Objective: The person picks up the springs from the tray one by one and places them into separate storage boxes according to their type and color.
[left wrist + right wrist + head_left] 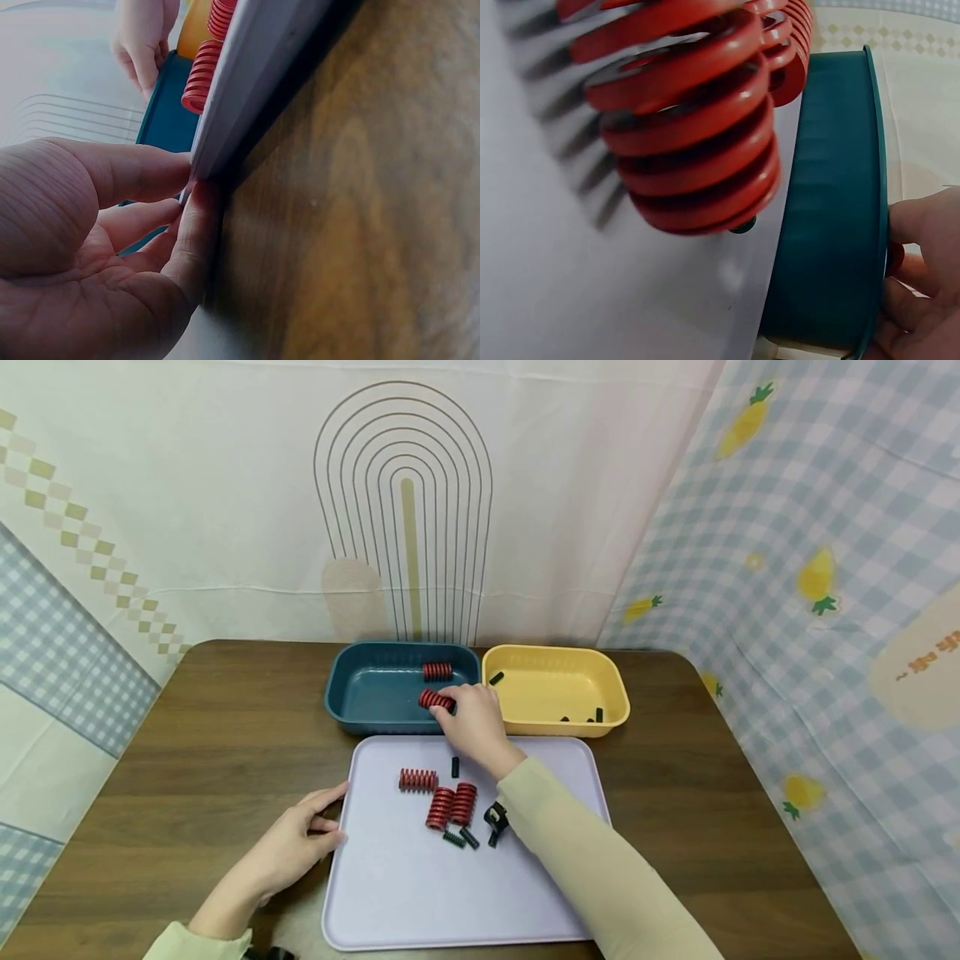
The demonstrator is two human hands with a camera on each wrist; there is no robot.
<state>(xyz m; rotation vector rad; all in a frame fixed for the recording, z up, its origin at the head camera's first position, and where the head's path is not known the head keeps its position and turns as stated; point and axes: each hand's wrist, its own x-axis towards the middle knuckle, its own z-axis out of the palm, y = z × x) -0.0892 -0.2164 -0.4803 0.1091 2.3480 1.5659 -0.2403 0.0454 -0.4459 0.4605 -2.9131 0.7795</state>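
In the head view my right hand [480, 720] pinches a red coil spring [433, 699] over the near right part of the dark blue bin [367, 693]. Another red spring [437, 671] lies inside that bin near its back. My left hand [288, 847] grips the left edge of the pale lilac tray [420, 893], the thumb at the rim in the left wrist view. Three red springs, one of them a lying spring [417, 779], are on the tray. Small dark springs, such as a green one [453, 839], are scattered near them. The right wrist view mostly hides the held spring behind the bin wall.
A yellow bin [555, 685] stands against the blue bin's right side, with several small dark springs inside. Both bins sit behind the tray on a brown wooden table [210, 727]. Patterned cloth [562, 485] hangs behind and at the sides.
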